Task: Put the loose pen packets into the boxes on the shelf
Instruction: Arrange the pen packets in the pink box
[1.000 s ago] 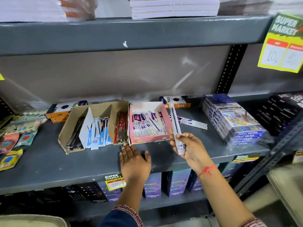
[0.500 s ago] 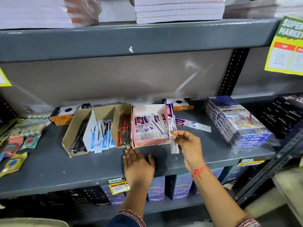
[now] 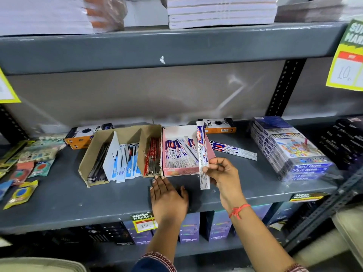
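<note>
My right hand pinches a long white, blue and red pen packet and holds it upright against the right wall of the pink box, which holds several similar packets. My left hand lies flat and empty on the grey shelf, its fingertips at the pink box's front left corner. Left of it stands a brown cardboard box with dividers, holding black, blue and red pen packets. Two loose pen packets lie on the shelf right of the pink box.
A wrapped stack of colour sets sits at the right. Orange and black boxes stand behind the cardboard box. Small coloured pouches lie at the far left. Dark packs fill the far right. A yellow price tag hangs on the shelf edge.
My right hand brought the pen packet from in front of the shelf up to the pink box's right wall. My left hand stayed flat on the shelf.
</note>
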Action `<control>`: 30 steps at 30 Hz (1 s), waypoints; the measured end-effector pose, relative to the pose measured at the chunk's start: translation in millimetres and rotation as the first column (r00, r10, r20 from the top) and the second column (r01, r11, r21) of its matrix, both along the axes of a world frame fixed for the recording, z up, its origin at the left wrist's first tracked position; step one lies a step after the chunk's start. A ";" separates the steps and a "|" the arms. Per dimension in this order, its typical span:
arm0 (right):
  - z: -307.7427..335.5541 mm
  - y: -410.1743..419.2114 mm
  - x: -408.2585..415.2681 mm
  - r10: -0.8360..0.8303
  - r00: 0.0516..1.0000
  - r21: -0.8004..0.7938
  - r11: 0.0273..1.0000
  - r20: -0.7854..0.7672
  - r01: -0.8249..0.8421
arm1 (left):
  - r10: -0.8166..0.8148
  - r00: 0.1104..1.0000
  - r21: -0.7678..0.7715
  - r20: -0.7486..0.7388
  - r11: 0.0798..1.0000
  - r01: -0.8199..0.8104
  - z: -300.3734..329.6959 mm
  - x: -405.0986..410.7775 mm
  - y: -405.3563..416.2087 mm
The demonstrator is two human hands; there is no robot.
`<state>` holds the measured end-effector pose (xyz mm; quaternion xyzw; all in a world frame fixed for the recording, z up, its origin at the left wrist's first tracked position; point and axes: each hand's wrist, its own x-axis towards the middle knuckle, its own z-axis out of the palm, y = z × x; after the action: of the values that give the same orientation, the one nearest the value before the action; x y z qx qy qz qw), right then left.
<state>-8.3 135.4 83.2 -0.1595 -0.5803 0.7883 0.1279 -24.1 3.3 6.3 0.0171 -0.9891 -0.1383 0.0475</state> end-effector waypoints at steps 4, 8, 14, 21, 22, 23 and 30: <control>1.4 -0.7 0.9 0.013 1.000 0.006 1.000 0.014 -0.013 | 0.002 1.000 0.003 0.001 1.000 -0.002 0.9 0.2 0.6; 2.5 -1.4 -3.9 -0.015 1.000 0.011 1.000 0.019 0.014 | 0.002 1.000 0.017 0.012 1.000 -0.003 1.1 -0.7 -1.6; 20.5 -8.9 -34.6 0.012 0.997 0.165 0.986 0.075 -0.025 | -0.008 0.999 0.010 0.043 1.000 0.008 2.5 -5.1 -18.3; 10.2 -24.6 -83.0 -0.002 0.978 0.507 0.855 0.208 -0.107 | 0.096 0.995 0.083 0.028 0.992 -0.098 0.8 -11.2 -43.6; 7.4 -26.6 -88.1 -0.001 0.973 0.539 0.833 0.230 -0.127 | 0.093 0.995 0.087 0.026 0.992 -0.095 0.2 -11.7 -42.9; 5.5 -29.5 -91.7 -0.004 0.965 0.580 0.800 0.264 -0.155 | 0.094 0.995 0.081 0.026 0.992 -0.096 -0.9 -12.2 -42.6; -2.2 -36.6 -108.4 -0.021 0.933 0.750 0.602 0.359 -0.275 | 0.092 0.996 0.055 -0.021 0.994 -0.091 -5.3 -13.3 -41.5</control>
<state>-116.7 98.8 81.0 -0.1744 -0.8902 0.4198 0.0282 -37.4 -38.2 1.0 0.0621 -0.9825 -0.1630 0.0651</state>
